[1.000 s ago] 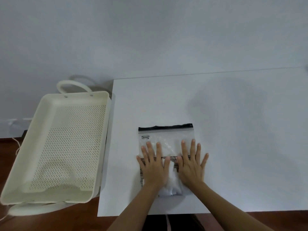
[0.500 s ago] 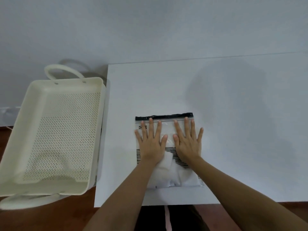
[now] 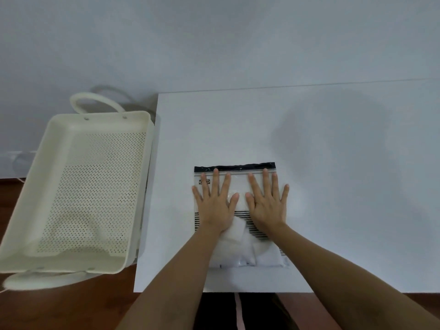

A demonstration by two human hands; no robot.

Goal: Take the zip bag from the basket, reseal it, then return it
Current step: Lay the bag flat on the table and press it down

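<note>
Zip bag [image 3: 238,184] is lying flat on the white desk [image 3: 333,186], near the desk's front edge and toward its left side, black zip strip [image 3: 234,168] pointing to the far edge. Both hands are pressing down on it palms flat, fingers spread apart, not gripping anything. Left hand [image 3: 215,206] is sitting on the bag's left half, fingertips reaching close to the zip strip and covering part of a small label [image 3: 204,182]. Right hand [image 3: 266,203] is sitting on the right half, just beside the left one, thumbs near each other but not touching. Little finger of the right hand is hanging past the bag's right edge onto the desk. White folded contents [image 3: 245,253] are bunching at the bag's near end, between the forearms. Black stripes [image 3: 250,222] are showing across the middle of the bag, under the palms. Cream perforated basket [image 3: 78,191] is standing off the desk's left edge, just beside it, looped handle [image 3: 95,101] at its far end. Cannot tell if the zip is sealed.
</note>
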